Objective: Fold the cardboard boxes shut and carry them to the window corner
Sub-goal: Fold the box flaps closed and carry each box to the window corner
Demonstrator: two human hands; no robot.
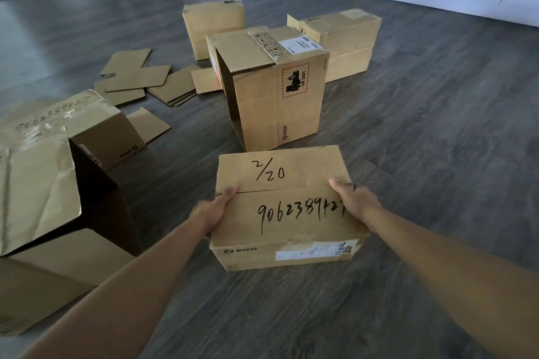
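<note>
The closed box [284, 207] marked "2/20" sits at lower centre of the frame, held at both ends: left hand [211, 211] and right hand [354, 198] each grip an edge, thumbs on top at the flap seam. The seam looks untaped. Risk: the flaps may spring open in carrying, or the box may strike the tall open box [274, 87] just beyond.

The closed box [287, 207] between the hands carries handwritten "2/20" on its far top flap and "906238942" on the near flap, the last digits partly covered; its front side reads "PICO". The tall box [274, 87] behind it shows "UN 3481" inside a red hatched label and "PICO" low on the same side. The open box [87, 131] at left bears handwritten "9062389427" and an upside-down "PICO"
</note>
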